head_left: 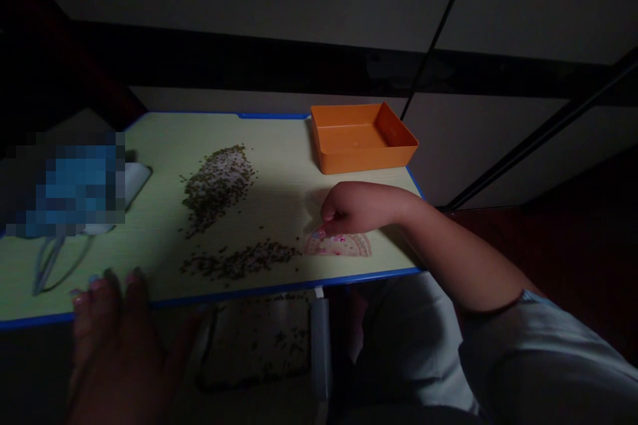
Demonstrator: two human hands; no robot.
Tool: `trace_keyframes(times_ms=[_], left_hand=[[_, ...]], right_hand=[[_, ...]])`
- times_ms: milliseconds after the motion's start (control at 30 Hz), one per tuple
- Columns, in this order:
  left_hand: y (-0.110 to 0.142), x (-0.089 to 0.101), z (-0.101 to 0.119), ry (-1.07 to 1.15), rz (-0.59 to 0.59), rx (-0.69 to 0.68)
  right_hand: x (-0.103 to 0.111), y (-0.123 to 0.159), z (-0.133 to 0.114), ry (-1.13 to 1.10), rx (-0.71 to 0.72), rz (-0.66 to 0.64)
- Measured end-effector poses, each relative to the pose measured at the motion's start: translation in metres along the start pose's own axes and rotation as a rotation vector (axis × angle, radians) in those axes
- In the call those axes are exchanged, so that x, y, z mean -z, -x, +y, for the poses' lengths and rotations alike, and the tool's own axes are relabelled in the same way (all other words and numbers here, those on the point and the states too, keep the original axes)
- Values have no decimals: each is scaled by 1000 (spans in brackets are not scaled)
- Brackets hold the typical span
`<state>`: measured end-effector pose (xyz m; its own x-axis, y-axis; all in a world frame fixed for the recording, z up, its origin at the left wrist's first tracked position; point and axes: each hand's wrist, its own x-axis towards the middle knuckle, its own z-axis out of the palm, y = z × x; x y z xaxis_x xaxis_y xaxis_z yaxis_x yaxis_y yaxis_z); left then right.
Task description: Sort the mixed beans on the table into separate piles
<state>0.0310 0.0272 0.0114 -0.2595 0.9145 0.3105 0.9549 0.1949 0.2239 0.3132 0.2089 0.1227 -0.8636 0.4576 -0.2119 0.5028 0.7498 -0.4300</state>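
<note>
My right hand (356,207) rests on the pale green table (279,166), fingers curled down onto a pink half-round protractor (341,246) that lies flat near the front edge. Just left of the protractor runs a thin band of small dark seeds (239,260); a larger heap of seeds (216,186) lies further back. My left hand (117,339) is below the table's blue front edge, fingers stretched out with the tips on the edge, holding nothing. Under the edge a dark tray (259,339) holds scattered seeds.
An empty orange plastic bin (361,136) stands at the table's back right corner. A blurred blue patch and a white object (134,182) sit at the left, with a looped cord (50,262) in front. A wall is behind.
</note>
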Motion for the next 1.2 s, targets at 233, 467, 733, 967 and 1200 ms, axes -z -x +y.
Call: trace_keyframes(times_ms=[233, 467, 733, 967, 1200], left_hand=[[1, 1, 2, -12, 32, -31], [1, 2, 1, -13, 28, -25], [1, 3, 4, -22, 20, -8], [1, 3, 4, -13, 31, -14], [0, 4, 5, -5, 33, -21]], right_hand=[[-4, -2, -5, 16, 61, -1], [2, 1, -2, -20, 5, 52], [-3, -3, -3, 15, 11, 21], [-5, -5, -2, 12, 14, 21], [-8, -7, -5, 6, 61, 17]])
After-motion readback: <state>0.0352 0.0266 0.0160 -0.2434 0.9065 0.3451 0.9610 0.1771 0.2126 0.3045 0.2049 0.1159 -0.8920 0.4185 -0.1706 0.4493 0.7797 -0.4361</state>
